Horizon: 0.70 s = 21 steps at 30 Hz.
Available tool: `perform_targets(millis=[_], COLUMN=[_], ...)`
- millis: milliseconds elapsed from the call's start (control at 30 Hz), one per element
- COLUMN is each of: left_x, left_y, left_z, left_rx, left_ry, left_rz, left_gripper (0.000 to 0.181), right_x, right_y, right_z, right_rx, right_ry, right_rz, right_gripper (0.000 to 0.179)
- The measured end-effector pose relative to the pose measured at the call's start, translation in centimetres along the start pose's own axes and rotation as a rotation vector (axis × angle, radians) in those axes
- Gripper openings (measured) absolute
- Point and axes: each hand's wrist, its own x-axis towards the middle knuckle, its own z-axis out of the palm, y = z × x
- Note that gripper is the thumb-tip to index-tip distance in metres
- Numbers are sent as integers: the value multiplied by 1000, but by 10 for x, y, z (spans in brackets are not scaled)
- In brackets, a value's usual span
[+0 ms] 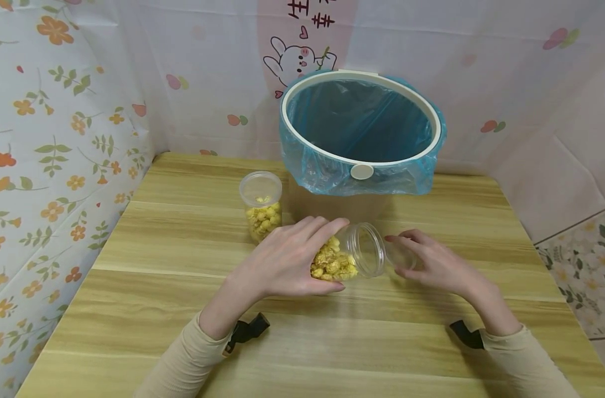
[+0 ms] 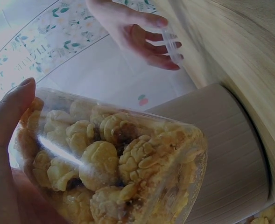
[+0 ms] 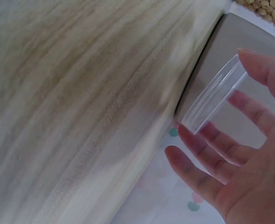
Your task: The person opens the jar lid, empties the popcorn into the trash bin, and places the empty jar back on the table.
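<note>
In the head view my left hand [image 1: 288, 261] grips a clear plastic jar [image 1: 338, 264] of yellow popcorn, tipped on its side with its uncovered mouth toward the right. The popcorn [image 2: 100, 161] lies along the lower side of the jar in the left wrist view. Just right of the jar's mouth, my right hand [image 1: 436, 266] holds a clear round lid [image 3: 214, 95], pinched at its edge between thumb and fingers. The lid is apart from the jar. Behind the left hand stands a second popcorn jar [image 1: 264, 220], upright with its lid on.
A trash bin with an oval cream rim [image 1: 327, 153] and a blue plastic liner [image 1: 307, 166] stands behind the hands, near the back of the wood-grain table [image 1: 148, 276]. Printed cloth [image 1: 208, 83] hangs behind and at the sides.
</note>
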Motion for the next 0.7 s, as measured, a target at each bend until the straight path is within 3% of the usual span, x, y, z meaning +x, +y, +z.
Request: perform_targets(millis=[700], left_x=[-1], left_y=[0], left_z=[-2], left_rx=[-1], left_ry=[4], left_rz=[0], left_gripper=[95], right_x=[2], right_y=[4], right_z=[7], right_rx=[-54], right_ry=[-53], right_rz=[-20], right_gripper=[70])
